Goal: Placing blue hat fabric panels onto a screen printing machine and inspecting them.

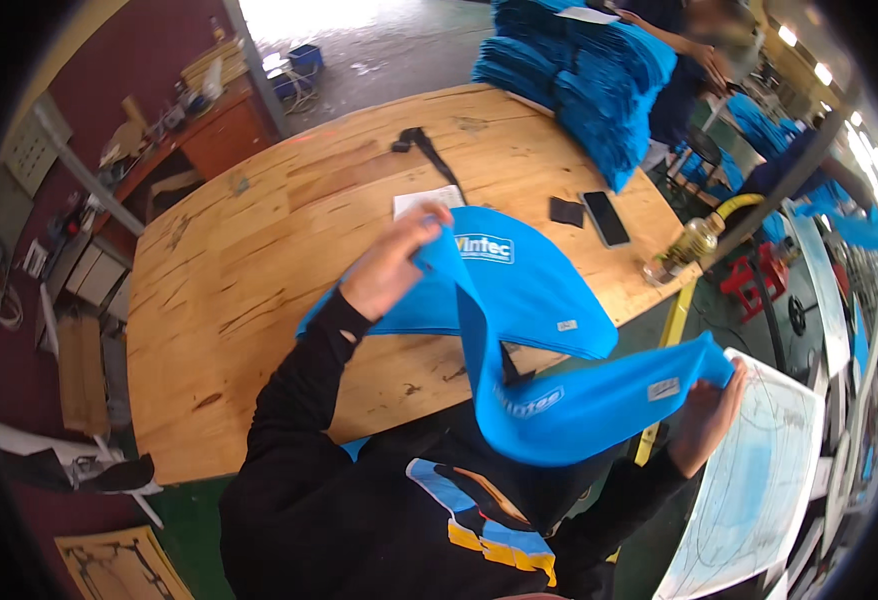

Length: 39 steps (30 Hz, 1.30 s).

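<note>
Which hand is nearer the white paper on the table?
Left. The left hand is just in front of the white paper; the right hand is farther away, toward the lower right, holding one end of the raised blue fabric.

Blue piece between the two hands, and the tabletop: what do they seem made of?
The blue piece looks like soft, matte fabric, exact fibre unclear: it sags in a smooth curve between the left hand and right hand. The tabletop looks like pale, smooth-finished wood, possibly plywood: grain streaks and dark knots show.
</note>
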Motion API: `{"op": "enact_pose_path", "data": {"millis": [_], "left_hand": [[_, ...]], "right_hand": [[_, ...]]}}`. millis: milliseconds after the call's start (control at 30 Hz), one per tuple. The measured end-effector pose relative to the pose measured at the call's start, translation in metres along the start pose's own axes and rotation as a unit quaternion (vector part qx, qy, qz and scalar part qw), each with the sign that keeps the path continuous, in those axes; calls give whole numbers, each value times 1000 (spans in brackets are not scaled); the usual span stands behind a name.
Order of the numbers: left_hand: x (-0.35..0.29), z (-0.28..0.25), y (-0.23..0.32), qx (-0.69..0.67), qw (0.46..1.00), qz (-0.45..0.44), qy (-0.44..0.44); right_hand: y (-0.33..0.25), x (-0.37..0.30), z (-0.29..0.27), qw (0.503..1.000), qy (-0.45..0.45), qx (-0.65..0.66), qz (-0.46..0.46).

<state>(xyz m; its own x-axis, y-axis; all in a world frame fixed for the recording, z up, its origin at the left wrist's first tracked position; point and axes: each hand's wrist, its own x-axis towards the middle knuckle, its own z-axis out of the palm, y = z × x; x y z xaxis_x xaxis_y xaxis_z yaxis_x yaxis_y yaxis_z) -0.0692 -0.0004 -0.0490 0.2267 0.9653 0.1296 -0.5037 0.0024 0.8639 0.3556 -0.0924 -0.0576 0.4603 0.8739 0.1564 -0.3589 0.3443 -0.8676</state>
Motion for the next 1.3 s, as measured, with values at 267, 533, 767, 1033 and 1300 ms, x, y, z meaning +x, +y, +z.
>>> {"op": "enact_pose_path", "data": {"millis": [267, 533, 767, 1033, 1300], "left_hand": [[-41, -81, 100, 164, 953, 201, 153], [-97, -167, 26, 357, 898, 0, 256], [-118, -213, -26, 390, 892, -34, 228], [-116, -187, -3, 396, 890, -3, 227], [-122, -137, 56, -44, 974, 207, 84]], "right_hand": [[14, 53, 69, 986, -69, 60, -139], [142, 37, 16, 996, 4, -50, 78], [175, 28, -14, 989, -2, -54, 137], [133, 21, 13, 999, 27, -35, -13], [38, 29, 30, 990, 11, 11, -141]]}}
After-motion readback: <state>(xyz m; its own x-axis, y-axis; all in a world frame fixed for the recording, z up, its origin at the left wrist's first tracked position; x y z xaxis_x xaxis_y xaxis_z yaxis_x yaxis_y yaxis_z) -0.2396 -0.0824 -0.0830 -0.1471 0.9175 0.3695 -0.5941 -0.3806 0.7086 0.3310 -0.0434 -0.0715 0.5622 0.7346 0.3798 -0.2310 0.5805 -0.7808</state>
